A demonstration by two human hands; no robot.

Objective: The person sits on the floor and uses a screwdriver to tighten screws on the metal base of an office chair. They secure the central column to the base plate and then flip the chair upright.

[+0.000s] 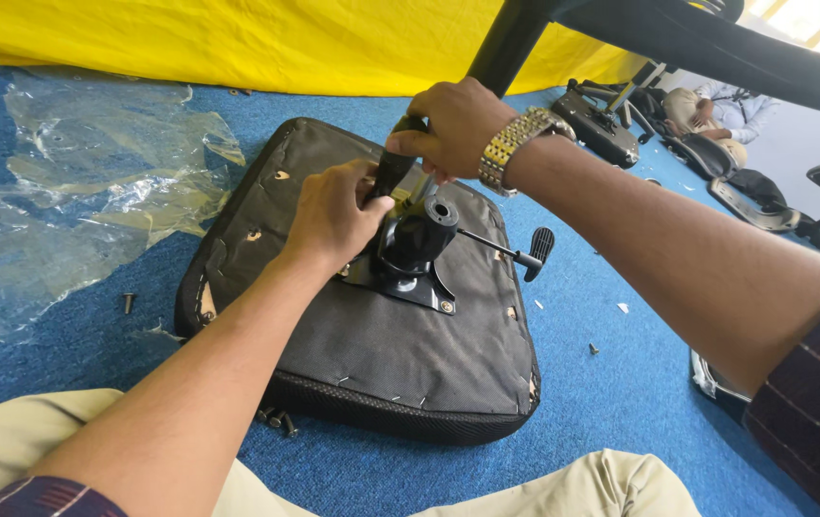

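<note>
Hands (333, 215) on screwdriver (393, 170) over chair seat (372, 354)

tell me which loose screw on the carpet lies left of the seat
The screw beside the plastic sheet; the others lie at the seat's front edge or to its right.

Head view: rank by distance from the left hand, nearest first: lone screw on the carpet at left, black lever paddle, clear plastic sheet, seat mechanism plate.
From the left hand:
1. Seat mechanism plate, just right of the hand and below it, on the seat underside.
2. Black lever paddle, further right, past the seat edge.
3. Lone screw, left on the blue carpet.
4. Clear plastic sheet, far left; its near edge rivals the screw, so 3 and 4 are close.
</note>
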